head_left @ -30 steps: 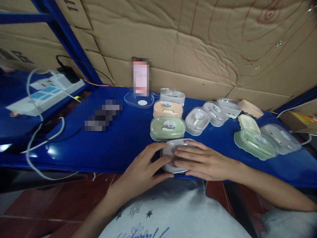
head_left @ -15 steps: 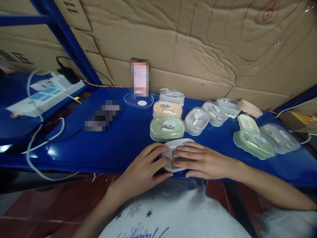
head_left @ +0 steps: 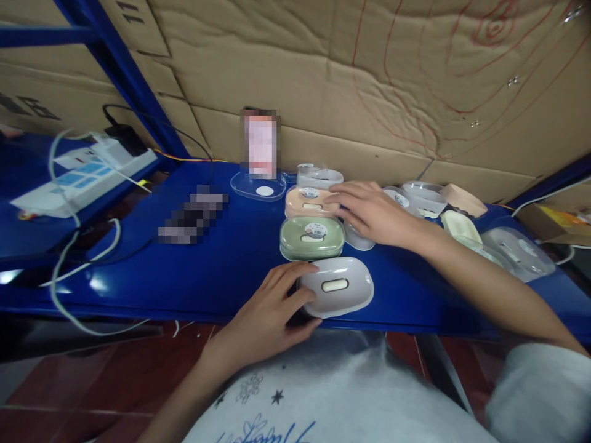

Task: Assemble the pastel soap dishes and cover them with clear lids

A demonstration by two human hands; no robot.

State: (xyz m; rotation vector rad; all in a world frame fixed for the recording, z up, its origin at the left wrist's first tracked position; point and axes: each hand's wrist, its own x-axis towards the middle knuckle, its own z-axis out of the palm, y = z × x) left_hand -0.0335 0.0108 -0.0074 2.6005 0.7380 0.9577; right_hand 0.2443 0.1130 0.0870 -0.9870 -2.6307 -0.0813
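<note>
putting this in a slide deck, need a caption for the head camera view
Left hand on a grey dish, right hand at the peach box, beyond the green box.

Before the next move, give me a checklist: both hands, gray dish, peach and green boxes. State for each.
1. Left hand on the gray dish: ok, fingers and thumb at its left end.
2. Gray dish uncovered, with its cream center insert in view: ok.
3. Gray dish well back from the table's near edge: not ok, it sits close to it.
4. Right hand gripping the peach box: cannot tell, fingers are at its right end but contact is unclear.
5. Direct line from peach box to gray dish free: not ok, the green box sits between.
</note>
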